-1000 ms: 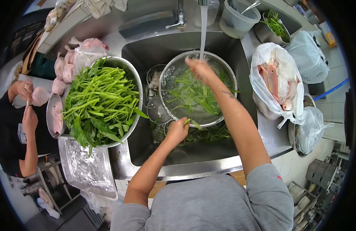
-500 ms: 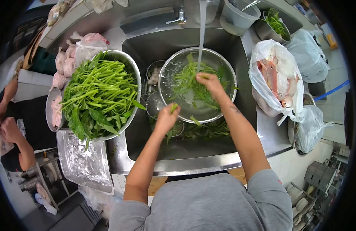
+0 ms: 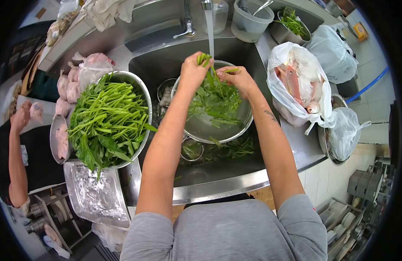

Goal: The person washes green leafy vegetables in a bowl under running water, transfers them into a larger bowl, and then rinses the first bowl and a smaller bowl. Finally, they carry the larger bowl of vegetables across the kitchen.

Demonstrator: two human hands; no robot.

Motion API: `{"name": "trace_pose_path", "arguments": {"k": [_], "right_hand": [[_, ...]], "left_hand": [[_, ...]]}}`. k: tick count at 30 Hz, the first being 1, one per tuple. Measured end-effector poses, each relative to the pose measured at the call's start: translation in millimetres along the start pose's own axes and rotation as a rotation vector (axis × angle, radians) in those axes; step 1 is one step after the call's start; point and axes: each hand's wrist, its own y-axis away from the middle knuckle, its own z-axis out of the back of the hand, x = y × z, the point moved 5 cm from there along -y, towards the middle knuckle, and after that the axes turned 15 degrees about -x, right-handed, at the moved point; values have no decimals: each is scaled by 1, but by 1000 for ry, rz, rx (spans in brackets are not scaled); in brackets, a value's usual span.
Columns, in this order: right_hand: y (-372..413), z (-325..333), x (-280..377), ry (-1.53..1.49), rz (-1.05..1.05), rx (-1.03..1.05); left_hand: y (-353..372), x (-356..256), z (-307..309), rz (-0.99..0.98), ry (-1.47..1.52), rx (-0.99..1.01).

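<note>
My left hand (image 3: 193,69) and my right hand (image 3: 236,77) are raised together over a steel bowl (image 3: 209,130) that sits in the sink. Each hand grips green leafy stems (image 3: 206,61), and the bunch hangs down into more wet greens (image 3: 218,102) in the bowl. Water runs from the tap (image 3: 207,5) just behind the hands. To the left, a large steel bowl (image 3: 144,93) is heaped with leafy greens (image 3: 106,117).
The sink (image 3: 218,182) holds small steel bowls and loose stems below the wash bowl. A plastic bag of fish (image 3: 296,85) and other bags lie on the right counter. Bagged raw meat (image 3: 79,71) and a foil-lined tray (image 3: 94,191) are at left, beside another person (image 3: 14,143).
My left hand rose from the bowl's near rim up to the running water and met my right hand. Both lifted stems out of the bowl. The person at left raised a hand.
</note>
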Motion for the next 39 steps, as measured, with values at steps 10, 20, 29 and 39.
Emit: {"name": "trace_pose_path", "arguments": {"k": [10, 20, 29, 39], "right_hand": [[-13, 57, -17, 303, 108, -319], [-19, 12, -5, -101, -185, -30], [-26, -26, 12, -751, -261, 434], [36, -53, -166, 484, 108, 262]], "left_hand": [[-24, -7, -15, 78, -282, 469], [-8, -29, -39, -215, -309, 376], [-23, -9, -38, -86, 14, 460], [-12, -1, -27, -119, -109, 237]]}}
